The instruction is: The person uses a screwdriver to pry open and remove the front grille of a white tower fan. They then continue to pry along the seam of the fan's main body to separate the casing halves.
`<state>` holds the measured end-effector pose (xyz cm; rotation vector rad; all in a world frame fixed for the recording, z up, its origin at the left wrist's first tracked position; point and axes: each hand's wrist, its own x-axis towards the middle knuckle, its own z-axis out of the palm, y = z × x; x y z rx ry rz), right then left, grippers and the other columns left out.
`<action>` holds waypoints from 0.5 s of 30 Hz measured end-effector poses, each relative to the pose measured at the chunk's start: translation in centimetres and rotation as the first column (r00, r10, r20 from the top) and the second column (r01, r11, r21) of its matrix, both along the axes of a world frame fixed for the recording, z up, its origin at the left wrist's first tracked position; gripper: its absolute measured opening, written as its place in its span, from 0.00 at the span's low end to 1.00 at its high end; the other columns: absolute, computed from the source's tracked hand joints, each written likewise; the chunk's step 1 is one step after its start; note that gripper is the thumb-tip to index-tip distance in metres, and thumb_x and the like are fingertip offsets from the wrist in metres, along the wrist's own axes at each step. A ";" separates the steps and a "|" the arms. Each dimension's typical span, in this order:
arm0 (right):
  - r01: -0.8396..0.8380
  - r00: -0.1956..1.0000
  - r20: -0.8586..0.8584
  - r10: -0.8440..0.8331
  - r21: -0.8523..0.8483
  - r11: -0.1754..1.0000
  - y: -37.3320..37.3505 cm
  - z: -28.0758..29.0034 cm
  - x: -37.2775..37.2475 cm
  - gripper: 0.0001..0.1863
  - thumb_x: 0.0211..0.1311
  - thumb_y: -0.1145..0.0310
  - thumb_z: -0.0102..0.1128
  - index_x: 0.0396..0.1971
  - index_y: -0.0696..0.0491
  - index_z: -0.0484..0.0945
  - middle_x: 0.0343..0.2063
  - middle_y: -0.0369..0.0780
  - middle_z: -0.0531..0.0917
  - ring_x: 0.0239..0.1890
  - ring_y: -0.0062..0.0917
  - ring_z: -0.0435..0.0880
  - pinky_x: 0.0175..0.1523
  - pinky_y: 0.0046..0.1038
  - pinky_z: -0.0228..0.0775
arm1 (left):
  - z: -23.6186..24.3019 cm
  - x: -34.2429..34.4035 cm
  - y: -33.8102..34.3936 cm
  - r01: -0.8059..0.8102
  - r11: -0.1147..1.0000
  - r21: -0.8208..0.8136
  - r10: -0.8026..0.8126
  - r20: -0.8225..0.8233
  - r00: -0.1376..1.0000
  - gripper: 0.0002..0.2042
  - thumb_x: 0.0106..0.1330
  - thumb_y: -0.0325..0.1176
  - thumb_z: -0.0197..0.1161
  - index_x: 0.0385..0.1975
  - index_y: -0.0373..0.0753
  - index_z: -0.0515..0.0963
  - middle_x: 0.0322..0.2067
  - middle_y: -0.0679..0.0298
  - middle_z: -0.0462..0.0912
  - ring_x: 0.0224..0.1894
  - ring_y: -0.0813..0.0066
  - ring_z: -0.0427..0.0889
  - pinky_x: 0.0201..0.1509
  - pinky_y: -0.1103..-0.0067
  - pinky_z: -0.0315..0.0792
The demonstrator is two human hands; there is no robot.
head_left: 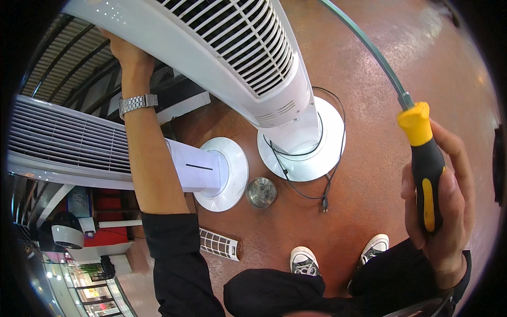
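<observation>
My left hand [125, 53] reaches up and grips the side of a tall white tower fan [222, 47] with a slatted grille, standing on a round white base [322, 158]. A metal watch sits on that wrist. My right hand [441, 206] is closed around the black and yellow handle of a long screwdriver [422, 153], whose shaft runs up and left toward the top of the picture, apart from the fan.
A second white tower fan [68, 142] stands at the left on its own round base [232, 174]. A small metal bowl [261, 192] and a black power cord with plug [323, 203] lie on the reddish floor. A loose white grille piece [217, 244] rests near my shoes [303, 261].
</observation>
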<state>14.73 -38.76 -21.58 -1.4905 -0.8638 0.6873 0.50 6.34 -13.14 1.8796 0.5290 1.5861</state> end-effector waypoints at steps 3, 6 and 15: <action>-0.004 1.000 0.031 0.003 0.031 1.000 1.0 0.5 0.0 0.34 0.77 0.47 0.40 0.68 0.58 0.59 0.28 0.39 0.78 0.06 0.11 0.67 0.11 0.09 0.62 | -0.1 0.7 0.3 0.012 0.999 -0.050 -0.005 0.134 0.991 0.17 0.77 0.42 0.52 0.58 0.38 0.71 0.47 0.59 0.82 0.44 0.66 0.85 0.49 0.68 0.83; 0.001 1.000 0.006 -0.001 0.042 0.999 1.8 1.1 -0.4 0.32 0.77 0.49 0.40 0.68 0.59 0.60 0.29 0.40 0.78 0.06 0.10 0.65 0.11 0.09 0.60 | 0.0 0.0 2.0 0.083 0.996 -0.021 -0.082 0.064 0.995 0.18 0.77 0.42 0.52 0.58 0.37 0.71 0.48 0.59 0.82 0.45 0.65 0.85 0.50 0.68 0.83; 0.122 0.985 -0.126 -0.120 0.005 0.993 3.8 5.4 -1.6 0.26 0.80 0.58 0.39 0.66 0.61 0.64 0.30 0.38 0.75 0.10 0.07 0.62 0.14 0.09 0.57 | 1.0 1.2 -1.1 0.368 0.924 -0.105 -0.363 0.067 0.930 0.41 0.77 0.64 0.28 0.67 0.30 0.67 0.58 0.52 0.80 0.61 0.62 0.77 0.67 0.71 0.66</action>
